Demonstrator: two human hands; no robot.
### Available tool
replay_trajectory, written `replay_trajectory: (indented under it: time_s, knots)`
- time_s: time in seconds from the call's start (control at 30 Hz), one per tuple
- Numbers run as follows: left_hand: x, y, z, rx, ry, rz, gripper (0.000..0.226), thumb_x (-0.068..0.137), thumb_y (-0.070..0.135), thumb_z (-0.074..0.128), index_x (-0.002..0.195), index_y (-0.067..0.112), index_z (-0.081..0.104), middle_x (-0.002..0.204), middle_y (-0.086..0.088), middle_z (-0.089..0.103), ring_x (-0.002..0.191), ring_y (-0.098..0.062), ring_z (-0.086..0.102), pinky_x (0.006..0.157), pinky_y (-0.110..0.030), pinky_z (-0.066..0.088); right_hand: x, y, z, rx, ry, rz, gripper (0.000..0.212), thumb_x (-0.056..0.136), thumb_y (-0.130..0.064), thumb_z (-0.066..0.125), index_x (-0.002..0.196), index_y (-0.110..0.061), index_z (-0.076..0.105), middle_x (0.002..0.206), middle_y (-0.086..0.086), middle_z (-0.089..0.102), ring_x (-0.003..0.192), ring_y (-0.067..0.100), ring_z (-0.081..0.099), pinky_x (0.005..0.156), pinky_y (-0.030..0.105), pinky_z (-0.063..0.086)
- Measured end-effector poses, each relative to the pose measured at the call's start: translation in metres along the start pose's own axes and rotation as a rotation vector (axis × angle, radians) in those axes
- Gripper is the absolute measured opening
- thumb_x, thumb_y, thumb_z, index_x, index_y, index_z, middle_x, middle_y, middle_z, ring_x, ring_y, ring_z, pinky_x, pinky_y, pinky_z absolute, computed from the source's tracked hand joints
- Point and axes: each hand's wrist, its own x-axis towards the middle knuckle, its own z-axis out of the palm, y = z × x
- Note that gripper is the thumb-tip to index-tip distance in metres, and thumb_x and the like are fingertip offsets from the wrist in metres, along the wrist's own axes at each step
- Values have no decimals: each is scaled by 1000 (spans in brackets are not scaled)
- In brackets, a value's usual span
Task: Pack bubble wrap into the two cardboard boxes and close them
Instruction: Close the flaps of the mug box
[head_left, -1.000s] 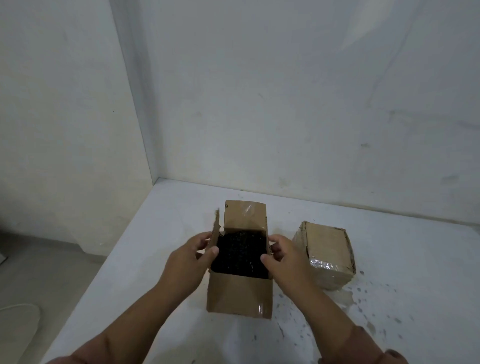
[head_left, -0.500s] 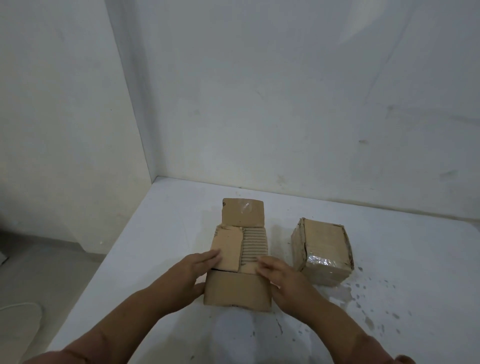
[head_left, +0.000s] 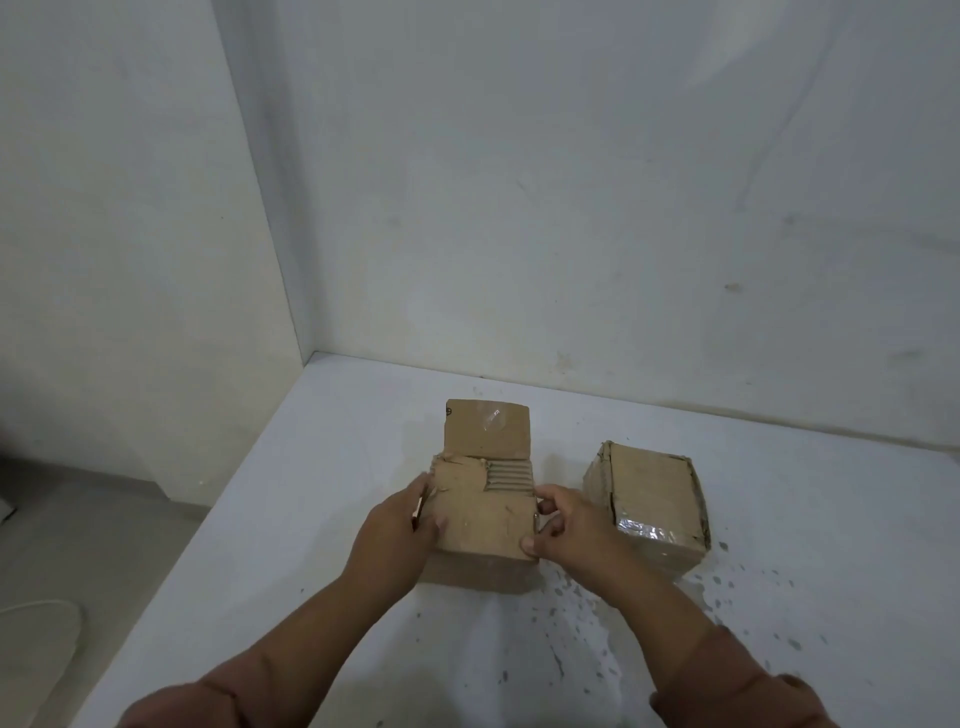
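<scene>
- Since half a second ago, the near flap (head_left: 475, 525) of the left cardboard box (head_left: 483, 564) has come up from the front wall and now lies folded over the top. It covers most of the side flaps that both palms were pressing flat then.
- A second ago the box stood open with dark contents showing; now the top is covered and nothing inside can be seen.
- The hands have moved off the top to the box's sides.
- The left hand (head_left: 397, 525) clasps the left side of this box, thumb laid on the near flap and fingers running along the left wall.
- The right hand (head_left: 571, 525) grips the right edge, fingers curled against the right wall and thumb at the near right corner.
- The two hands are apart, with the box between them.
- The far flap (head_left: 487, 428) stands upright at the back, not yet folded down; a shiny scrap of tape sits on its face.
- A strip of bare corrugated cardboard (head_left: 510, 475) shows at the far right of the top, just beyond the near flap's torn edge.
- The left cardboard box stands on the white table (head_left: 337, 467), near the middle, well out from the wall corner.
- The right cardboard box (head_left: 649, 493) sits just beside it to the right, apart from it, closed, with clear tape (head_left: 641, 532) across its near edge.
- Grey speckles (head_left: 571, 613) mark the table near the right forearm.
</scene>
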Motion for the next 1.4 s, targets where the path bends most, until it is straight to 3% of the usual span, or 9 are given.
replay_trajectory:
  time_s: [0.13,0.33,0.43,0.6,0.7,0.83,1.03,1.23,1.4]
  knots:
    - [9,3,-3,13,-51,-8,57,95,22,51,147,29,29,144,-2,46,126,-21,49,101,-29,38,16,-13,-8,34,-128,93,86,73,-8,76,143,-19,28,115,6,50,95,19,58,82,30,50]
    - [13,4,-6,63,-100,-26,51,95,24,50,144,23,37,140,-3,45,126,-18,45,101,-23,33,60,-48,-13,235,98,68,88,83,-18,68,149,-22,10,155,9,24,135,26,37,107,38,38]
    - [14,3,-8,38,-113,-39,51,95,23,51,144,24,36,140,-3,45,124,-19,46,100,-24,35,69,-57,-14,192,173,-17,79,86,-19,65,148,-25,16,148,5,36,131,24,42,106,40,39]
    - [15,0,-9,-143,-108,-97,74,90,17,60,148,34,18,142,-2,45,117,-23,53,88,-28,42,50,-47,-12,-283,139,-359,33,88,-14,59,119,-24,64,107,1,63,102,14,56,89,26,44]
    - [18,0,-7,-103,-123,-74,81,90,15,58,148,43,8,134,-4,48,101,-18,51,81,-27,42,40,-33,-6,-481,108,-435,33,87,-10,57,116,-21,67,111,4,64,108,19,54,84,19,37]
    - [19,2,-8,4,-173,-29,67,93,16,50,148,41,19,121,-4,44,97,-18,49,82,-23,39,34,-23,2,-612,48,-429,39,91,-13,49,127,-22,58,130,2,54,123,20,43,99,25,34]
    - [20,3,-5,-33,-187,-64,51,95,13,46,142,33,38,116,2,37,107,-15,45,86,-21,38,29,-22,11,-529,31,-348,38,92,-19,46,128,-18,57,134,-1,48,127,15,38,102,18,27]
    - [21,16,1,-305,-141,-151,42,92,9,43,132,22,44,142,-2,39,124,-19,42,99,-30,39,26,-29,39,-295,281,-219,26,87,-32,60,99,-11,68,115,5,50,112,19,44,87,16,30]
    - [29,18,14,-316,-45,-170,40,84,30,66,115,22,42,128,-2,51,110,-20,53,88,-32,46,21,-30,56,-145,277,4,43,84,-47,59,115,-18,51,149,14,21,121,31,44,89,29,42]
